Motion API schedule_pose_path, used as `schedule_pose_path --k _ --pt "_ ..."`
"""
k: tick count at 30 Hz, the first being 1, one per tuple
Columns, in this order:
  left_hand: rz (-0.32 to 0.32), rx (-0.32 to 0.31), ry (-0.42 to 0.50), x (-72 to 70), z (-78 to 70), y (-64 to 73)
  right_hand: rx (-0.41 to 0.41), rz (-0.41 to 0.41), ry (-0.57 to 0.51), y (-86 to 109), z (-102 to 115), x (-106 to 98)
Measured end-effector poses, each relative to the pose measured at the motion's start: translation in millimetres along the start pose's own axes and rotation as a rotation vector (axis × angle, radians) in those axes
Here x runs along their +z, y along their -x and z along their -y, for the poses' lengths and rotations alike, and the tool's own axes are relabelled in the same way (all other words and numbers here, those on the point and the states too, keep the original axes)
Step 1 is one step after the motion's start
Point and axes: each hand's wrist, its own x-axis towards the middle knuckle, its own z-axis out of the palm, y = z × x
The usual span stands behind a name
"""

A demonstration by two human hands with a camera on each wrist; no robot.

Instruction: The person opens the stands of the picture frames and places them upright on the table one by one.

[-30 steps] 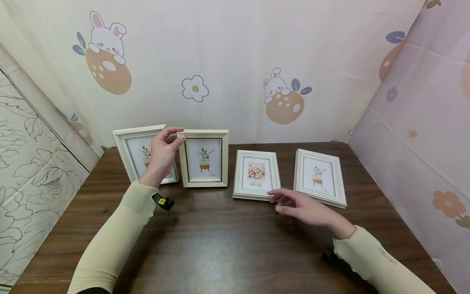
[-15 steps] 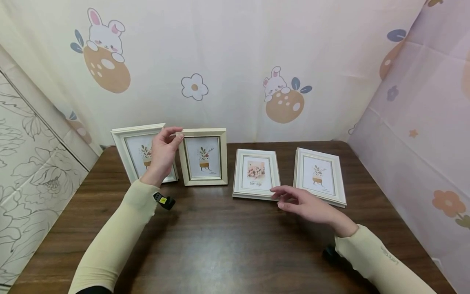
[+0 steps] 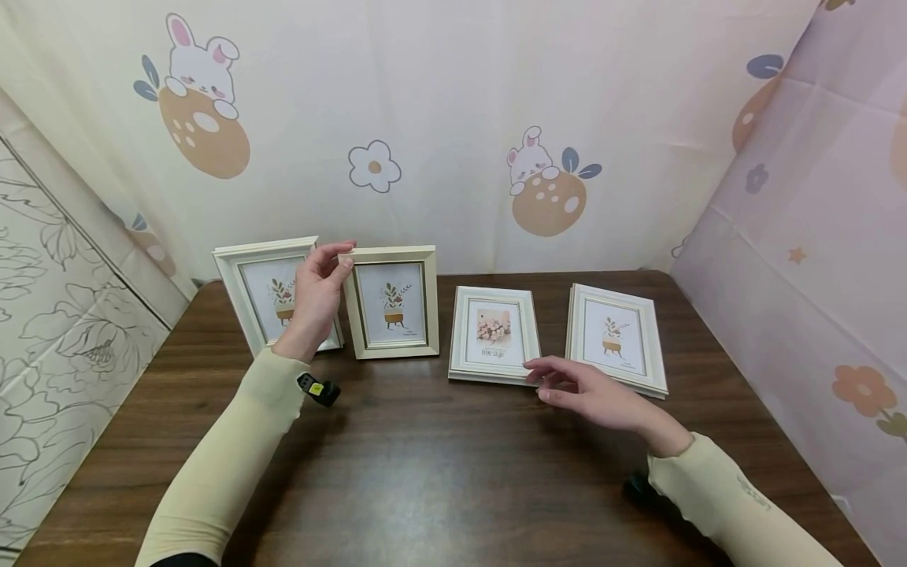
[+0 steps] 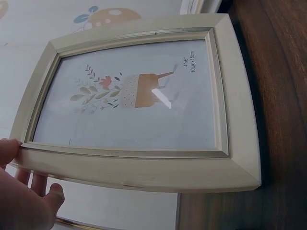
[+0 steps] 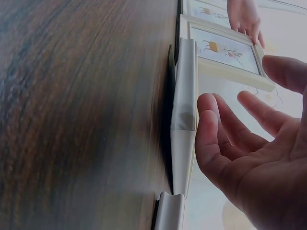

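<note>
A cream picture frame (image 3: 432, 315) with a potted-plant print stands upright on the table, and my left hand (image 3: 316, 299) pinches its upper left corner. In the left wrist view the thumb (image 4: 8, 150) lies on the front of this corner, while other fingers reach behind it. A white picture frame (image 3: 460, 331) with a pink-flower print lies face up to the right. My right hand (image 3: 595, 398) hovers at that frame's lower right corner, fingers loosely bent and gripping nothing. In the right wrist view its fingertips (image 5: 207, 127) are right beside the white frame's edge.
Another white frame (image 3: 237, 295) stands tilted at the left, partly hidden behind my left hand. At the right a further white frame (image 3: 655, 346) lies face up. The dark wood table (image 3: 425, 457) meets a patterned curtain (image 3: 439, 94) at the back.
My right hand has shifted very slightly right. My left hand keeps its pinch on the cream frame, which has barely moved; the whole head view has drifted a little.
</note>
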Motion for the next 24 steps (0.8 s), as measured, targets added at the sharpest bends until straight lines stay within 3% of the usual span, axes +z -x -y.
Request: schedule_pose_path --k 11,24 --pt "0.001 0.052 0.144 -6.2 -4.6 1.5 0.012 -0.017 -0.003 0.3 -0.4 -0.7" --pt "-0.082 0.14 0.172 -23.7 -11.3 12.1 0.01 -0.109 0.064 -0.5 -4.3 -12.6"
